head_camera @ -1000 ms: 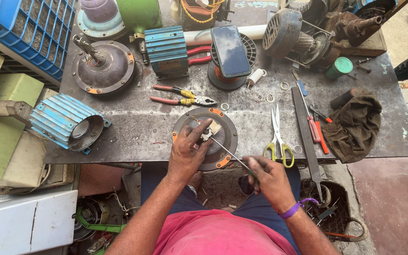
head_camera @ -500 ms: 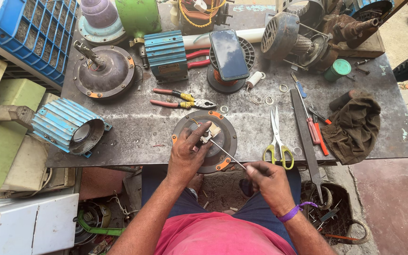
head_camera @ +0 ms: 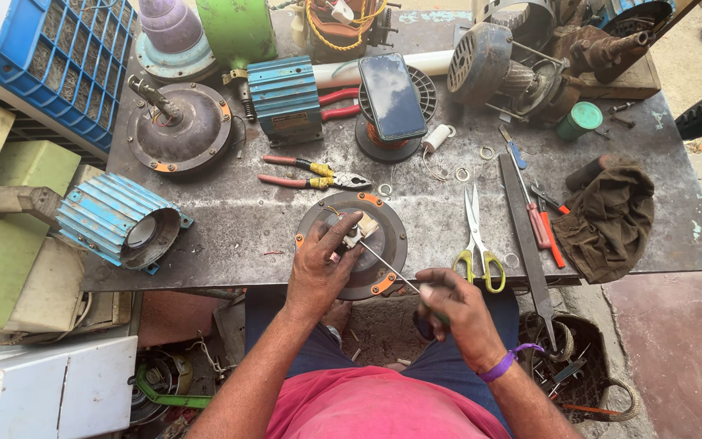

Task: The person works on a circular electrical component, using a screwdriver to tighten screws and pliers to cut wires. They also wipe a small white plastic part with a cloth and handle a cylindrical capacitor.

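A round dark motor cover (head_camera: 387, 244) with orange tabs lies at the near edge of the metal worktable (head_camera: 229, 219). My left hand (head_camera: 318, 268) rests on it and pinches a small pale part (head_camera: 359, 230) with wires at its centre. My right hand (head_camera: 448, 309) is shut on a screwdriver (head_camera: 387, 268), held just off the table's edge. The thin shaft runs up and left to the pale part under my left fingers.
Pliers (head_camera: 310, 175), scissors (head_camera: 477, 236), a long file (head_camera: 522, 236), small screwdrivers and a brown rag (head_camera: 607, 219) lie on the table. Farther back are a phone (head_camera: 392, 97) on a coil, blue finned housings (head_camera: 286, 97), a second round cover (head_camera: 180, 126) and motors. A blue crate (head_camera: 58, 57) sits left.
My right hand has shifted slightly down and right with the screwdriver. My left hand keeps its place on the cover, fingers still at the pale part.
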